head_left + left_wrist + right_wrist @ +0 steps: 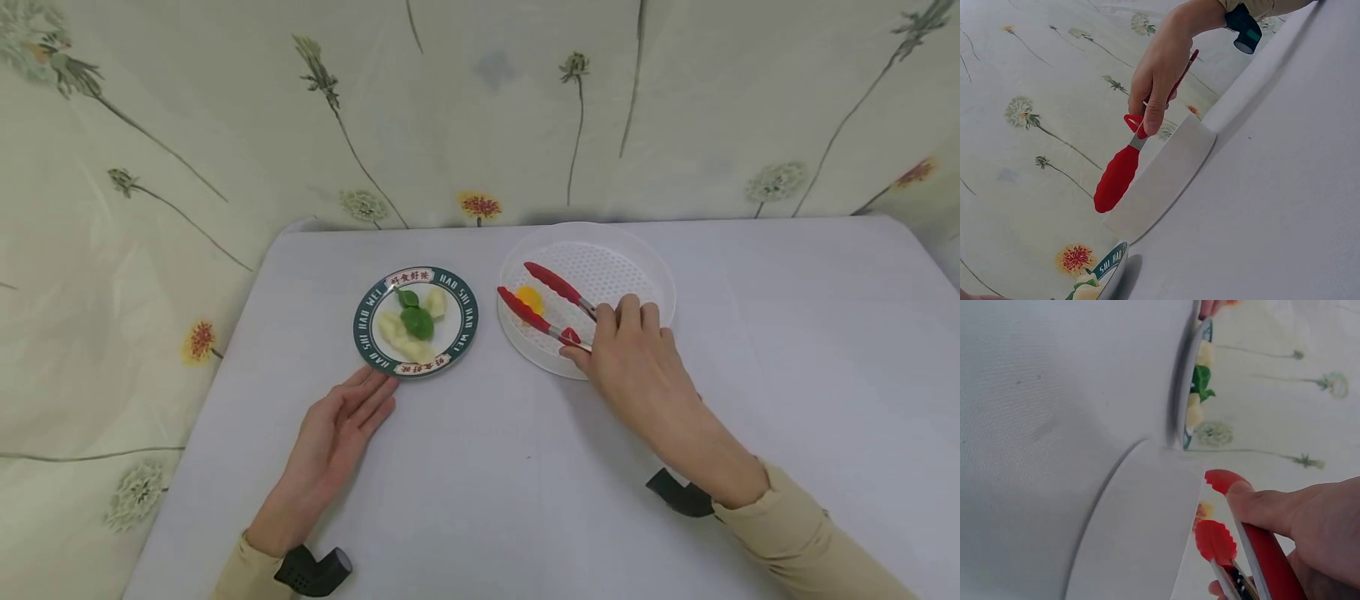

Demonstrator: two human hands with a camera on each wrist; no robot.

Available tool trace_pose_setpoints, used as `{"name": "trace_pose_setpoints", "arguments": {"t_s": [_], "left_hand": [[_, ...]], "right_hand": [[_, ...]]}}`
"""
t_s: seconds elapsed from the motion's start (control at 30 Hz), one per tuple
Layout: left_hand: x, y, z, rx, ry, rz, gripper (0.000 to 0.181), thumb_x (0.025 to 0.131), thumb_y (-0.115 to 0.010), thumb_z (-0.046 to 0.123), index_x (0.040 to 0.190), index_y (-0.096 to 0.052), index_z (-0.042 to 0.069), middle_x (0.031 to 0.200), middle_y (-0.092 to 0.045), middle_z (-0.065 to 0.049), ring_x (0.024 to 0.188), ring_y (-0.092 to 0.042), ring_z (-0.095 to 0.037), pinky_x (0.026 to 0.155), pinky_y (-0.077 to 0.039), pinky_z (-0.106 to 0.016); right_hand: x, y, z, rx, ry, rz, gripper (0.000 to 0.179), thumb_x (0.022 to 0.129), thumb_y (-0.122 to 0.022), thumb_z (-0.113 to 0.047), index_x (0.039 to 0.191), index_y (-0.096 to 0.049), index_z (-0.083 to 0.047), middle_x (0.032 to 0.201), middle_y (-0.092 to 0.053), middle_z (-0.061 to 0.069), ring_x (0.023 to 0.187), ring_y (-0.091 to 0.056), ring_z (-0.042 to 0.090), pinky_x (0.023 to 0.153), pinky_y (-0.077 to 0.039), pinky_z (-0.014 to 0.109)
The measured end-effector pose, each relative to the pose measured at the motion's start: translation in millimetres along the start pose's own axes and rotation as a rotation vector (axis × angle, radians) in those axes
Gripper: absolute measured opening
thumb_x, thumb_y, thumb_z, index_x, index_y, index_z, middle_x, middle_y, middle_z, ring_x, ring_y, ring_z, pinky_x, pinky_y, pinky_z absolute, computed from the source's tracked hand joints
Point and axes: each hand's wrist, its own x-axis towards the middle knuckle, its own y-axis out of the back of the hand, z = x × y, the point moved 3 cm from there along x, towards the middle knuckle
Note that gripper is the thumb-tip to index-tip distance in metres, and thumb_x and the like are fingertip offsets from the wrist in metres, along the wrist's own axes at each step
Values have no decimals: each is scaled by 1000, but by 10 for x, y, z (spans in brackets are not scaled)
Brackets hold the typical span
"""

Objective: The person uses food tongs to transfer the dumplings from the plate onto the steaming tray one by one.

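My right hand [645,367] grips a pair of red-tipped metal tongs [551,280], its thumb on one arm and its fingers on the other. The two tong heads stand apart over a round white tub [513,337] with a perforated insert. Between them, a round yellow piece [530,298] shows inside the tub. My left hand [337,433] lies palm up with straight fingers, fingertips right at the near rim of a green-rimmed plate [468,315]. On that plate are several pale yellow pieces [405,340] and green leaves [417,322].
A white cloth covers the table [480,500]. Behind its back edge hangs a flower-patterned curtain [480,108]. The tub has a tall smooth side wall [1163,181] and stands right of the plate. Each wrist wears a black camera mount [313,572].
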Motion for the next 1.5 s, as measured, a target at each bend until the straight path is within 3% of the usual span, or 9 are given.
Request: {"name": "trace_pose_setpoints", "arguments": {"t_s": [0.13,0.37,0.5,0.97,1.27,1.5], "left_hand": [[-10,5,5,7,-10,-11,59,117,-32,18,173,-17,6,179,-28,-11,165,-34,-22,135,-37,-34],[-34,25,12,0,-13,-14,59,117,-32,18,173,-17,6,179,-28,-11,165,-34,-22,136,-36,-34],[-44,25,18,-5,-14,-9,59,117,-33,18,173,-17,7,179,-29,-11,164,-36,-22,136,-36,-34],[-32,5,11,11,-17,-5,59,117,-34,20,173,-19,7,178,-31,-10,163,-38,-22,135,-37,-33],[-27,-8,11,20,-20,-7,58,118,-34,22,172,-21,8,177,-35,-8,162,-40,-22,133,-40,-33],[-13,-18,3,44,-29,-5,58,117,-33,21,173,-20,8,177,-35,-8,162,-40,-22,133,-39,-33]], "right_hand": [[17,26,-60,-25,15,-4,62,90,-88,-32,114,-59,17,91,-51,24,83,-47,36,53,-46,39],[40,40,-203,3,-5,-119,73,89,-88,-42,127,-60,14,105,-56,26,98,-51,38,65,-56,42],[38,36,-311,16,18,-146,75,90,-87,-44,129,-61,13,105,-56,24,99,-51,36,66,-57,41],[47,-27,-610,19,115,-218,66,92,-83,-50,118,-65,7,93,-50,14,87,-46,27,59,-43,29],[54,-136,-800,49,141,-296,68,92,-82,-53,124,-64,3,101,-55,15,92,-49,26,64,-50,30],[46,-234,-889,20,180,-266,62,95,-78,-54,122,-65,1,101,-54,14,91,-49,26,66,-47,29]]}}
